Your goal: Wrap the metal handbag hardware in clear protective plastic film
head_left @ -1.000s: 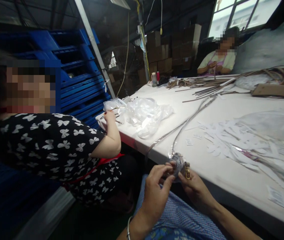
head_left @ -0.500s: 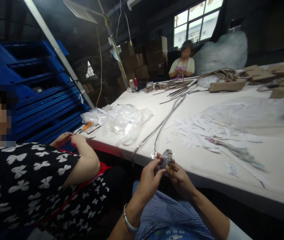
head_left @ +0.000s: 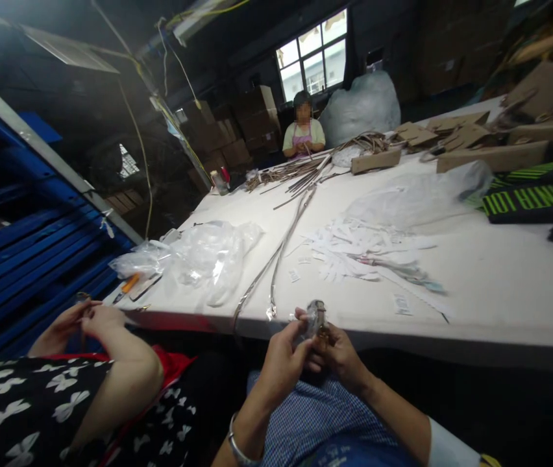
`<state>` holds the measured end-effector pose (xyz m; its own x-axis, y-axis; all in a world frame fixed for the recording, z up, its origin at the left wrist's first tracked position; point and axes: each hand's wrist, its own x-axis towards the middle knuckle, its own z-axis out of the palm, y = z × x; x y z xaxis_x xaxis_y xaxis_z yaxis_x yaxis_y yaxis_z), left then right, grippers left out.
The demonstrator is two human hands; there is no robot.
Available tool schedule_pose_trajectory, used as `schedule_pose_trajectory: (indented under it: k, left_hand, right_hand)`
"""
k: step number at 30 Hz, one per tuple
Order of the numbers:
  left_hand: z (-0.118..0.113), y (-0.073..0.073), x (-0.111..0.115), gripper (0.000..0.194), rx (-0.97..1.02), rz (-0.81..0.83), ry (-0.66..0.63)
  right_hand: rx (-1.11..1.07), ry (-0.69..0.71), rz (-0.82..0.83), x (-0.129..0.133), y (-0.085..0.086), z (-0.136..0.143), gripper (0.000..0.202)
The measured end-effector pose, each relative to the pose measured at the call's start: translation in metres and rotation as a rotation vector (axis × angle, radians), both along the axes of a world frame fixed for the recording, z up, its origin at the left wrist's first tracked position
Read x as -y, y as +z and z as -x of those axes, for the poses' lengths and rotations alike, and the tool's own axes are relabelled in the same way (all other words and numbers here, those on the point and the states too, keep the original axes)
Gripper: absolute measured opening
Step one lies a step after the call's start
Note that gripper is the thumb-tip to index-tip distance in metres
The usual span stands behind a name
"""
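One small bundle (head_left: pixel 315 314), seemingly wrapped in clear plastic though the view is blurred, is gripped between the left hand (head_left: pixel 282 359) and right hand (head_left: pixel 345 360) at the near edge of the table (head_left: pixel 505 279), gold-coloured metal (head_left: pixel 324 334) at its lower right. Long straps (head_left: pixel 279 253) run to that edge; crumpled clear bags (head_left: pixel 208 256) lie by the near left corner.

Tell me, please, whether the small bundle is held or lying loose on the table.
Held: the left hand and right hand grip the small bundle between them.
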<state>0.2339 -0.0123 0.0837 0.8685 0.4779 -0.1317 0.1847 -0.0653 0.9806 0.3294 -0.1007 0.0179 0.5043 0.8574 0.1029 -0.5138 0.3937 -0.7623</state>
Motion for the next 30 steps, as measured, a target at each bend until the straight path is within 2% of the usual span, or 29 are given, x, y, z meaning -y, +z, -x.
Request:
schedule_pose_trajectory:
  k: [4, 9, 15, 18, 24, 27, 30]
  left_hand:
    - [-0.012, -0.011, 0.008, 0.036, 0.052, -0.017, 0.095]
    - [-0.026, -0.026, 0.014, 0.036, 0.092, -0.089, 0.203]
    - [-0.036, -0.027, 0.012, 0.038, 0.142, 0.075, 0.178]
    - [-0.040, -0.025, 0.012, 0.040, 0.148, 0.116, 0.179]
    - [-0.046, -0.024, 0.014, 0.036, 0.172, 0.129, 0.162]
    - [-0.048, -0.025, 0.014, 0.035, 0.183, 0.141, 0.141]
    - [-0.047, -0.025, 0.013, 0.036, 0.170, 0.141, 0.156]
  right_hand:
    - [0.008, -0.049, -0.030, 0.003, 0.000, -0.004, 0.041]
    - [0.016, -0.019, -0.039, 0.003, -0.005, -0.014, 0.041]
    - [0.196, 0.017, 0.084, 0.003, -0.007, -0.038, 0.047]
    - [0.275, -0.075, 0.123, 0.002, -0.007, -0.041, 0.045]
    - [0.281, -0.444, 0.315, 0.001, -0.012, -0.028, 0.039]
    - [0.367, -0.474, 0.354, 0.007, -0.009, -0.029, 0.038]
    - [0.513, -0.383, 0.323, 0.015, -0.003, -0.038, 0.036]
